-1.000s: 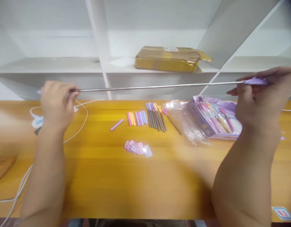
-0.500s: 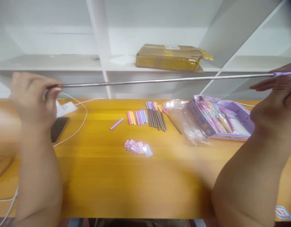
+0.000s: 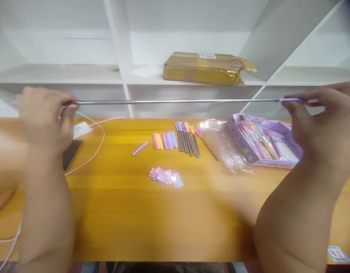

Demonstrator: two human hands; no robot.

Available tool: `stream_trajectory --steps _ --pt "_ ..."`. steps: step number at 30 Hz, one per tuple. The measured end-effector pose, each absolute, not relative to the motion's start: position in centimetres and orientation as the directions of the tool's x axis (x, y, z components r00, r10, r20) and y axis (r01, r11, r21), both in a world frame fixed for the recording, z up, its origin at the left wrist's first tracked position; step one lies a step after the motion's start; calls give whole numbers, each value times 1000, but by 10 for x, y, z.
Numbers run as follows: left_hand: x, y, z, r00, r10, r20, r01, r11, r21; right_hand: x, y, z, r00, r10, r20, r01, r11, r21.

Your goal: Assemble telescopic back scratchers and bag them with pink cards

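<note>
A thin metal telescopic rod [image 3: 175, 101] spans level between my hands, above the table. My left hand [image 3: 48, 113] is closed on its left end. At the other end, my right hand [image 3: 322, 113] pinches the rod's purple tip piece. Below, several metal sticks with coloured claw-shaped ends [image 3: 187, 140] lie in a row, one with a pink end [image 3: 209, 146] apart at an angle. Left of them are several short coloured tubes [image 3: 169, 140] and a lone purple tube [image 3: 140, 148]. Small pink cards [image 3: 162, 176] lie in an overlapping pile nearer me.
A purple box [image 3: 271, 163] with wrapped items stands at the right, beside clear plastic bags [image 3: 226, 148]. A phone [image 3: 72, 154], a white adapter [image 3: 82, 129] and cables are at the left. A taped carton [image 3: 203, 70] rests on the shelf [image 3: 143, 80].
My right hand has moved left, and the visible stretch of rod between my hands is shorter and more level. My left hand has barely shifted.
</note>
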State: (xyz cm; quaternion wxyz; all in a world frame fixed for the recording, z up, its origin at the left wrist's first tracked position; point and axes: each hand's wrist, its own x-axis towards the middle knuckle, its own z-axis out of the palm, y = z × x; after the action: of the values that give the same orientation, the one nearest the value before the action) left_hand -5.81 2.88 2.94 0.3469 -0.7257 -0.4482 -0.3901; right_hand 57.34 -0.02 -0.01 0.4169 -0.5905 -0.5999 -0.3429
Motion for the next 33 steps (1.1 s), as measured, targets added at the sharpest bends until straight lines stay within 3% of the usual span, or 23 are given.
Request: stream_trajectory --steps 6,10,16,21,27,33 --pt "-56 31 28 285 431 856 943 -289 -168 564 5 -4 30 448 893 986 135 -102" --pt "-58 33 24 321 466 824 937 -283 -205 573 12 -10 50 462 885 991 88 -102" --pt "-57 45 13 384 505 773 902 -383 -199 572 20 -17 49 544 838 992 69 -103" --pt "-52 45 9 397 496 772 880 -445 -167 573 21 -20 58 589 806 967 166 -191" --pt "-45 41 6 417 490 766 862 -481 -161 579 17 -20 19 534 845 948 259 -184" --pt "-31 39 5 494 452 742 834 -487 -258 571 13 -13 99 513 853 959 181 -220"
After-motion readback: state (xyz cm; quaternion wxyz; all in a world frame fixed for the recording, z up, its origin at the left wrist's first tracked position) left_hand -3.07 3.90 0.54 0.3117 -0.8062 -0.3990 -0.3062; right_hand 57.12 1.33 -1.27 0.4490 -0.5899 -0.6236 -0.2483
